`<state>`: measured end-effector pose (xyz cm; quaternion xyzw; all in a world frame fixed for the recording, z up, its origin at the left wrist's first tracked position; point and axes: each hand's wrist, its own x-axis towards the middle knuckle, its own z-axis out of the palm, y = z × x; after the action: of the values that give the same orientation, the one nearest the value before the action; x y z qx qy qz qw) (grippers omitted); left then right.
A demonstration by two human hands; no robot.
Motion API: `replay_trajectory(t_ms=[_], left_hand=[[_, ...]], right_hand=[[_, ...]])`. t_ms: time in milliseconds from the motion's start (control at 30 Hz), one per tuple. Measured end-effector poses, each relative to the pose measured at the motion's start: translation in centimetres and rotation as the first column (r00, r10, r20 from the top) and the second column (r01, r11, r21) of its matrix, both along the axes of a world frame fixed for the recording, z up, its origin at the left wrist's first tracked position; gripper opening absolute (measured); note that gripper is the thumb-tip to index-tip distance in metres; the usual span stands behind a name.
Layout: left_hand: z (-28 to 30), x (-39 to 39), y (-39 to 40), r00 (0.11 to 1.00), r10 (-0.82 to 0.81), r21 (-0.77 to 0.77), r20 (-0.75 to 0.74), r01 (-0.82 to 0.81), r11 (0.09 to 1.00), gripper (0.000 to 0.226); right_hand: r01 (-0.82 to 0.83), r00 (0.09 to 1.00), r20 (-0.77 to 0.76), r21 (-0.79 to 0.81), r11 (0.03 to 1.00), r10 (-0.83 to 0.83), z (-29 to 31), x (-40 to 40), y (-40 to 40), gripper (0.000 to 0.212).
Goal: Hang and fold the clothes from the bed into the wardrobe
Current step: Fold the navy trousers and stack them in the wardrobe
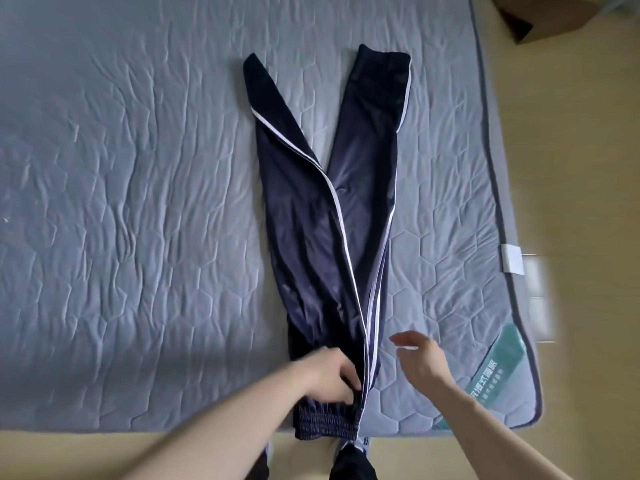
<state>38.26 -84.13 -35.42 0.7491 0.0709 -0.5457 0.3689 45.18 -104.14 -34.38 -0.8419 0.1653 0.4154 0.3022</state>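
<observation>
Navy track pants [322,216] with white side stripes, legs splayed; left hand [329,377] pinches them, right hand [420,358] released

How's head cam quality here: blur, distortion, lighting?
Head view: wide-angle bend along the mattress edges; motion smear at right edge near the white tag; right hand slightly soft; soft sheen on the trousers, with no harsh glare.

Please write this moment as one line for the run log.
trousers flat on bed, legs apart | left hand grips near waistband | right hand open above bed
</observation>
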Motion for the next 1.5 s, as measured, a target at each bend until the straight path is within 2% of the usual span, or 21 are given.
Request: replay_trajectory(t_ms=[100, 167, 233, 400, 500, 600, 733, 933, 1000, 1033, 1067, 1133, 1167, 1233, 1300, 1333, 1367, 1433, 1467, 1500], left_hand=[[-0.4, 3.3, 4.6, 0.922, 0.293, 0.133, 0.254, -0.333, 0.933, 0.023], [-1.4, 5.8, 8.6, 0.844, 0.355, 0.227, 0.403, -0.468, 0.854, 0.022], [-2.8, 8.0, 12.7, 0.812, 0.338, 0.315, 0.476, -0.516, 0.796, 0.031], [-5.1, 13.1, 20.9, 0.894, 0.13, 0.625, 0.43, -0.398, 0.671, 0.08], [-6.9, 16.2, 24.1, 0.903, 0.19, 0.674, 0.386, -0.417, 0.61, 0.112], [-9.2, 18.2, 26.0, 0.935, 0.171, 0.711, 0.31, -0.347, 0.612, 0.138], [-12.7, 18.1, 26.4, 0.95, 0.116, 0.703, 0.291, -0.294, 0.648, 0.146], [-13.7, 19.6, 27.7, 0.958, 0.019, 0.755, 0.287, -0.239, 0.611, 0.168], [-14.0, 19.7, 27.8, 0.957, 0.024, 0.758, 0.289, -0.244, 0.605, 0.171], [-14.3, 19.8, 28.0, 0.958, 0.026, 0.759, 0.285, -0.242, 0.604, 0.172], [-14.4, 19.8, 28.0, 0.958, 0.025, 0.758, 0.285, -0.241, 0.606, 0.173], [-14.4, 20.1, 28.2, 0.959, 0.023, 0.756, 0.281, -0.236, 0.61, 0.175], [-14.3, 20.1, 28.2, 0.962, 0.022, 0.759, 0.273, -0.23, 0.609, 0.175], [-13.9, 20.3, 28.1, 0.966, 0.022, 0.762, 0.258, -0.217, 0.61, 0.175], [-13.6, 20.4, 27.9, 0.965, 0.026, 0.757, 0.261, -0.221, 0.614, 0.173], [-13.4, 20.5, 27.8, 0.965, 0.034, 0.752, 0.26, -0.225, 0.619, 0.173], [-13.3, 20.5, 27.8, 0.965, 0.045, 0.748, 0.257, -0.228, 0.624, 0.173], [-13.2, 20.4, 27.8, 0.967, 0.047, 0.749, 0.249, -0.223, 0.623, 0.176], [-13.2, 20.5, 27.8, 0.97, 0.044, 0.753, 0.24, -0.215, 0.622, 0.177], [-13.3, 20.6, 27.7, 0.972, 0.041, 0.756, 0.233, -0.208, 0.621, 0.179]], right_hand=[[-0.004, 0.999, 0.032, 0.049, 0.999, 0.002, -1.1, 1.0, 2.7, 0.029], [-0.006, 0.999, 0.043, 0.088, 0.996, 0.002, -1.9, 2.3, 4.9, 0.03], [-0.038, 0.995, 0.096, 0.116, 0.993, 0.027, -2.6, 4.1, 7.3, 0.036], [-0.108, 0.952, 0.3, 0.16, 0.981, 0.055, -4.4, 11.0, 13.3, 0.056], [-0.152, 0.916, 0.392, 0.148, 0.977, 0.083, -5.3, 15.4, 16.7, 0.063], [-0.22, 0.874, 0.465, 0.12, 0.968, 0.141, -6.5, 19.1, 20.1, 0.071], [-0.264, 0.834, 0.525, 0.106, 0.959, 0.171, -8.2, 23.6, 24.9, 0.078], [-0.34, 0.77, 0.586, 0.046, 0.939, 0.25, -11.6, 28.6, 31.9, 0.081], [-0.368, 0.749, 0.585, -0.024, 0.93, 0.311, -12.8, 29.4, 33.4, 0.076], [-0.369, 0.745, 0.58, -0.055, 0.928, 0.331, -13.3, 29.7, 33.8, 0.065], [-0.344, 0.744, 0.591, -0.06, 0.937, 0.311, -13.3, 30.1, 34.0, 0.049], [-0.174, 0.731, 0.676, 0.06, 0.983, 0.088, -12.3, 31.1, 33.6, 0.02], [-0.062, 0.689, 0.722, 0.152, 0.987, -0.067, -11.4, 31.8, 33.0, 0.023], [0.15, 0.531, 0.768, 0.332, 0.931, -0.359, -10.1, 33.1, 30.7, 0.04], [0.344, 0.43, 0.74, 0.395, 0.852, -0.517, -9.7, 33.8, 27.0, 0.041], [0.414, 0.442, 0.725, 0.358, 0.837, -0.528, -10.2, 34.0, 24.9, 0.04], [0.46, 0.504, 0.7, 0.278, 0.843, -0.506, -10.5, 33.9, 23.0, 0.037], [0.445, 0.715, 0.56, 0.099, 0.89, -0.419, -11.9, 33.2, 20.0, 0.02], [0.384, 0.794, 0.506, 0.015, 0.923, -0.338, -12.2, 32.9, 19.1, 0.024], [0.313, 0.823, 0.51, -0.044, 0.949, -0.248, -12.3, 33.0, 18.7, 0.039]])
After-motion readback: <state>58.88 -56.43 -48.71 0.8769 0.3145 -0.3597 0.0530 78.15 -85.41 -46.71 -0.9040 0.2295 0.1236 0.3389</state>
